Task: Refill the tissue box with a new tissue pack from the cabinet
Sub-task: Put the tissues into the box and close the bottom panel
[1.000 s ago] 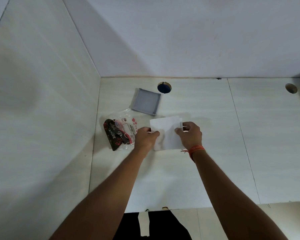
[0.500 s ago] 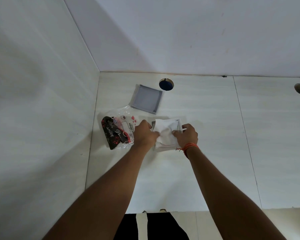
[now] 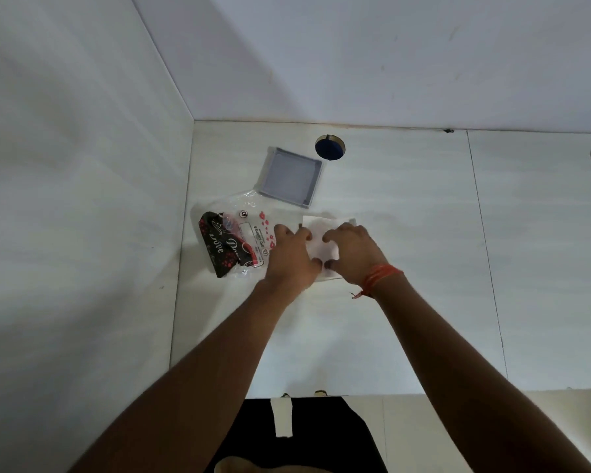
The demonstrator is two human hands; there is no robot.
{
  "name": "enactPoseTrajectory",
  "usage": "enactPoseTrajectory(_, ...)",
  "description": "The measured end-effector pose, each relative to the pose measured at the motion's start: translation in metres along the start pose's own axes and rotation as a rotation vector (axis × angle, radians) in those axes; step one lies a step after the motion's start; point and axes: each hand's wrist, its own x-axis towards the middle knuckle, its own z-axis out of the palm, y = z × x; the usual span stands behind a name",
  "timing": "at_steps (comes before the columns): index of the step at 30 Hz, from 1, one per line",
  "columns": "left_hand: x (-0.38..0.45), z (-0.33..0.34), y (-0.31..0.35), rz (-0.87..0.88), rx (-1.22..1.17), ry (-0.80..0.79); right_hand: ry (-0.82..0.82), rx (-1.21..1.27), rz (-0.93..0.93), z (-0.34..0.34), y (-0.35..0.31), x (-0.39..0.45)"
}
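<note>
A white stack of tissues [image 3: 321, 233] lies on the white desk [image 3: 406, 268], right under both hands. The stack seems to sit in a box, but the hands hide most of it, so only a thin edge shows on the far right side.

The left hand [image 3: 292, 257] lies on the left side of the tissues with its fingers curled down on them. The right hand [image 3: 354, 252] lies on the right side and its fingers press on the tissues too. The two hands are very close, and their thumbs almost meet near the front of the stack. Both hands are closed down on the tissues.

A red thread band [image 3: 377, 276] goes around the right wrist.

Just to the left of the left hand is a clear plastic wrapper [image 3: 243, 237]. It looks crumpled and has black parts, red hearts and some words on it. It touches the left hand or is just beside it; I cannot tell which.

Past the hands, farther away, a gray square lid [image 3: 290, 177] lies flat on the desk. Just beside its right corner is a round hole [image 3: 330, 147] in the desk with something blue in it.

White walls [image 3: 82, 165] stand to the left and at the back.
</note>
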Motion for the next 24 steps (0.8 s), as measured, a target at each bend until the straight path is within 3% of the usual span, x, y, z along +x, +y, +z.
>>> enactPoseTrajectory(2,0.000,0.007,-0.005,-0.082,-0.015,-0.125,-0.127,-0.080,0.027,0.004,-0.009,0.004)
enactPoseTrajectory(4,-0.001,0.014,-0.012,-0.085,-0.059,-0.156,-0.148,-0.135,0.042,0.010,-0.012,0.004)
enactPoseTrajectory(13,0.005,0.019,-0.008,0.025,0.229,-0.131,-0.004,-0.144,0.080,0.024,-0.021,-0.005)
enactPoseTrajectory(21,0.001,0.007,-0.010,-0.023,0.294,-0.187,-0.053,-0.131,0.099,0.024,-0.033,-0.005)
enactPoseTrajectory(24,0.011,-0.012,-0.009,-0.042,0.221,-0.071,0.133,-0.086,0.039,-0.001,-0.041,0.010)
